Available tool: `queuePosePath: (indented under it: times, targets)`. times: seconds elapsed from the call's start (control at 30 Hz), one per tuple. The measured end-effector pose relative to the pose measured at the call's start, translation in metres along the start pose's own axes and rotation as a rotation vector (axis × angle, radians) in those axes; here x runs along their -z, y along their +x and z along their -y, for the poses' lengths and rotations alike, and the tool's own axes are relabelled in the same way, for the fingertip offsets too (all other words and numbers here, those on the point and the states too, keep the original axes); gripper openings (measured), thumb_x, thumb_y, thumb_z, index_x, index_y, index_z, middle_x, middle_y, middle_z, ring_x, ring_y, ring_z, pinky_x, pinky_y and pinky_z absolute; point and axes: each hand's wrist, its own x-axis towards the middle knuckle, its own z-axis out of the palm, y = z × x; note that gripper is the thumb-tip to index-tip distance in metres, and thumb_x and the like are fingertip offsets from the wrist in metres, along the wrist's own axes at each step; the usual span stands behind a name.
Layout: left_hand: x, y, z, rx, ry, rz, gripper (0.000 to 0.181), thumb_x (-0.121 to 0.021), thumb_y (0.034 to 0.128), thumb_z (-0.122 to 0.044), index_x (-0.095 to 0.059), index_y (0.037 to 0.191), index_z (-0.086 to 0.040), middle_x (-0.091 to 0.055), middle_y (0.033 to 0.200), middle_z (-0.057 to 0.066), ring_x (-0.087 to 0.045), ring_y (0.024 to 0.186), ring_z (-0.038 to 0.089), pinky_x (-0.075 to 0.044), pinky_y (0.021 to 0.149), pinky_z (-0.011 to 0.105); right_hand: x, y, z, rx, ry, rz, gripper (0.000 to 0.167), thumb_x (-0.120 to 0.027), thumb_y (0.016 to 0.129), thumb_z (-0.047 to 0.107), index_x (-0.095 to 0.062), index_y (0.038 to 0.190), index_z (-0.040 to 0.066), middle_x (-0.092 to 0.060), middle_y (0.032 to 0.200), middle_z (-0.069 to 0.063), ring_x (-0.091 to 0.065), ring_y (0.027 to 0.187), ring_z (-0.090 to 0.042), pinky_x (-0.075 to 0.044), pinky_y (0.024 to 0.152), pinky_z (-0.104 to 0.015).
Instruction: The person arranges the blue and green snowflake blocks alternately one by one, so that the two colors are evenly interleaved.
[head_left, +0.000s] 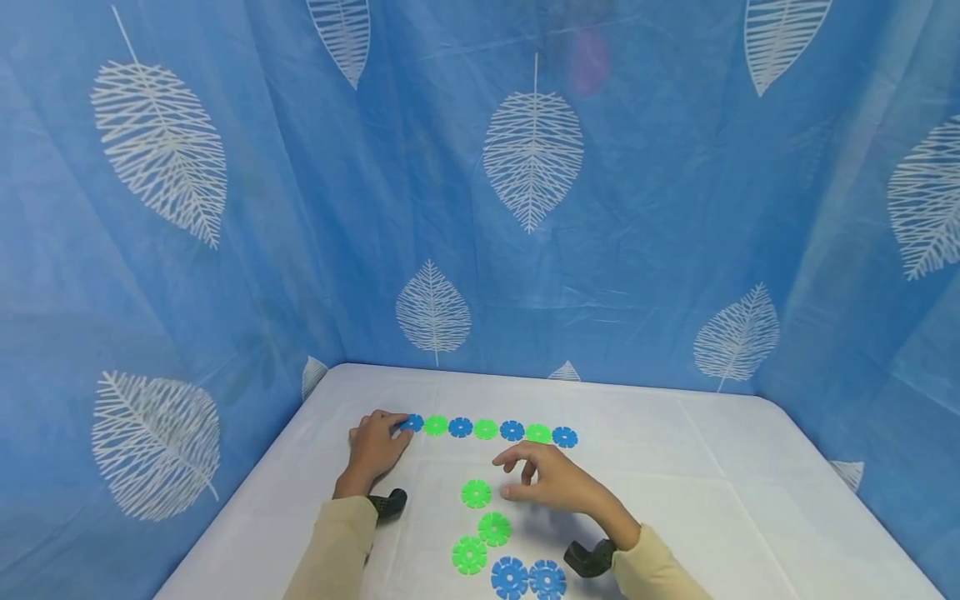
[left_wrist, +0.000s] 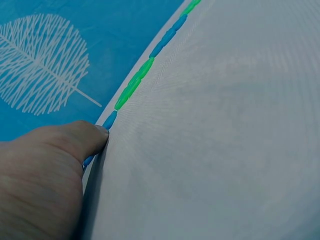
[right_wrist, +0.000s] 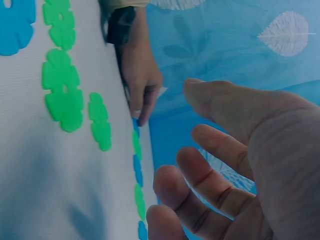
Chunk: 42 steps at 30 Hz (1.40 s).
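A row of alternating blue and green notched discs lies flat on the white cloth. At its left end my left hand (head_left: 375, 447) has thumb and finger around the edges of the end blue disc (head_left: 412, 423). In the left wrist view the left hand (left_wrist: 45, 175) has its thumb on that blue disc (left_wrist: 110, 120), its fingers hidden. My right hand (head_left: 561, 483) hovers empty, fingers loosely bent and apart, below the row and right of a loose green disc (head_left: 476, 493). The right wrist view shows this right hand (right_wrist: 235, 165) holding nothing.
Nearer the front lie two more green discs, one upper (head_left: 494, 529) and one lower (head_left: 469, 555), touching or nearly so. Two blue discs (head_left: 509, 577) sit side by side at the front edge of view. A blue leaf-patterned curtain (head_left: 465, 208) surrounds the table.
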Motion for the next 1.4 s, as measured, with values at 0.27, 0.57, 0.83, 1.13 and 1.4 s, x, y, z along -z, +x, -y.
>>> queuePosePath:
  times: [0.27, 0.57, 0.83, 1.13, 1.4]
  targets:
    - [0.000, -0.001, -0.003, -0.008, -0.002, 0.003, 0.040, -0.068, 0.0925, -0.034, -0.070, 0.128, -0.016, -0.065, 0.121, 0.012, -0.057, 0.115, 0.033, -0.036, 0.089, 0.051, -0.013, -0.002, -0.003, -0.011, -0.010, 0.093, 0.039, -0.075, 0.090, 0.033, -0.068, 0.123, 0.012, -0.068, 0.109, -0.006, -0.056, 0.073, 0.000, -0.050, 0.067, -0.022]
    - [0.005, -0.003, 0.001, -0.010, -0.001, -0.006, 0.040, -0.069, 0.0921, -0.034, -0.070, 0.128, -0.016, -0.064, 0.120, 0.013, -0.057, 0.114, 0.033, -0.036, 0.088, 0.051, -0.025, 0.003, 0.000, -0.069, -0.134, 0.155, 0.043, -0.086, 0.077, 0.037, -0.072, 0.114, 0.022, -0.067, 0.099, 0.012, -0.056, 0.083, -0.002, -0.046, 0.070, -0.020]
    - [0.004, -0.002, -0.001, -0.020, -0.002, -0.012, 0.040, -0.069, 0.0918, -0.033, -0.070, 0.127, -0.015, -0.064, 0.119, 0.013, -0.057, 0.113, 0.033, -0.036, 0.088, 0.052, -0.028, 0.003, -0.007, -0.077, -0.174, 0.162, 0.045, -0.087, 0.074, 0.042, -0.073, 0.113, 0.025, -0.065, 0.098, 0.016, -0.056, 0.087, 0.001, -0.047, 0.076, -0.021]
    - [0.003, -0.003, -0.003, -0.036, -0.023, -0.024, 0.038, -0.070, 0.0911, -0.031, -0.072, 0.125, -0.014, -0.066, 0.118, 0.013, -0.058, 0.111, 0.033, -0.035, 0.086, 0.049, -0.032, 0.001, -0.011, -0.066, -0.169, 0.152, 0.043, -0.087, 0.073, 0.045, -0.073, 0.110, 0.028, -0.065, 0.099, 0.018, -0.057, 0.092, 0.002, -0.049, 0.082, -0.023]
    - [0.004, -0.001, -0.003, -0.025, -0.017, -0.020, 0.038, -0.071, 0.0910, -0.031, -0.071, 0.125, -0.015, -0.065, 0.118, 0.012, -0.058, 0.112, 0.032, -0.035, 0.088, 0.049, -0.031, 0.003, -0.010, -0.054, -0.187, 0.154, 0.040, -0.088, 0.072, 0.043, -0.074, 0.107, 0.029, -0.064, 0.098, 0.018, -0.056, 0.090, 0.002, -0.048, 0.080, -0.023]
